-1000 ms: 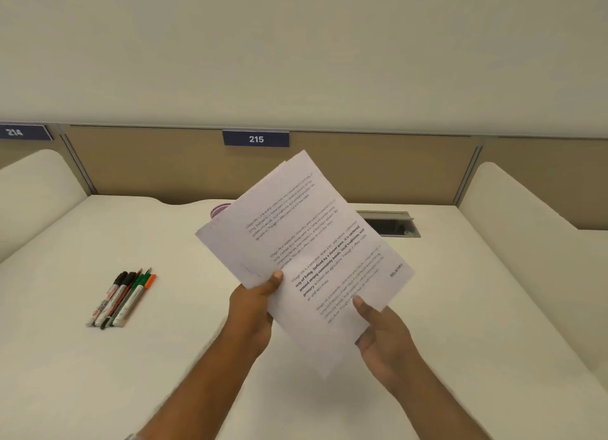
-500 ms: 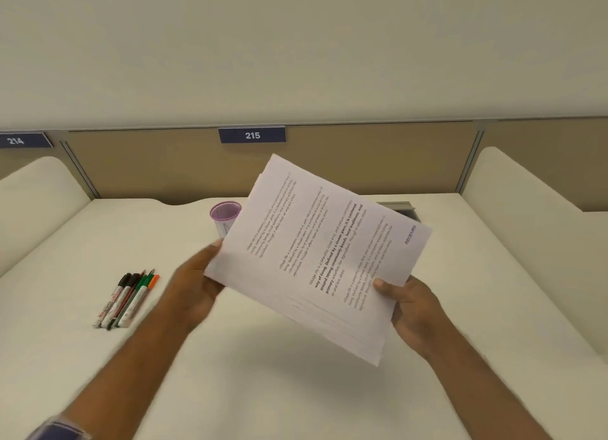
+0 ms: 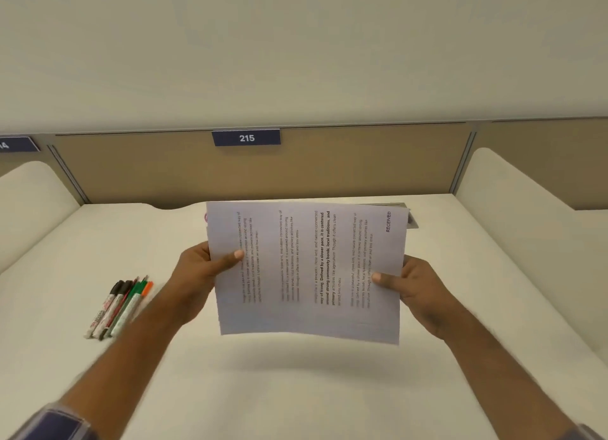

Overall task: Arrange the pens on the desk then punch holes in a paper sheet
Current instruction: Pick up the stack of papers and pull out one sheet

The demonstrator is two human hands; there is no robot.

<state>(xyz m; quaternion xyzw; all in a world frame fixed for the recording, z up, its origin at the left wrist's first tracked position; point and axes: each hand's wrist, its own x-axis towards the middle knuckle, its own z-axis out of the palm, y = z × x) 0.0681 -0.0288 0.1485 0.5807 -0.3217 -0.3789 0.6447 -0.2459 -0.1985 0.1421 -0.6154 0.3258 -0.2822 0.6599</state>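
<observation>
A stack of printed paper sheets point(image 3: 309, 275) hangs above the middle of the white desk, turned sideways so the text runs vertically. My left hand point(image 3: 197, 275) pinches its left edge, thumb on top. My right hand point(image 3: 418, 291) pinches the right edge the same way. Several pens point(image 3: 120, 304) with black, green and orange caps lie side by side in a neat row on the desk at the left. A purple object point(image 3: 206, 216) barely peeks out behind the paper's upper left corner; the rest of it is hidden.
The desk point(image 3: 296, 390) is a booth with a tan back panel point(image 3: 362, 166) labelled 215 and white side dividers point(image 3: 526, 215) left and right. A metal cable slot point(image 3: 411, 217) sits at the back, partly behind the paper.
The paper stack has rotated from a tilt to level and sideways. My hands have spread apart to its left and right edges. The purple object is now almost hidden behind it.
</observation>
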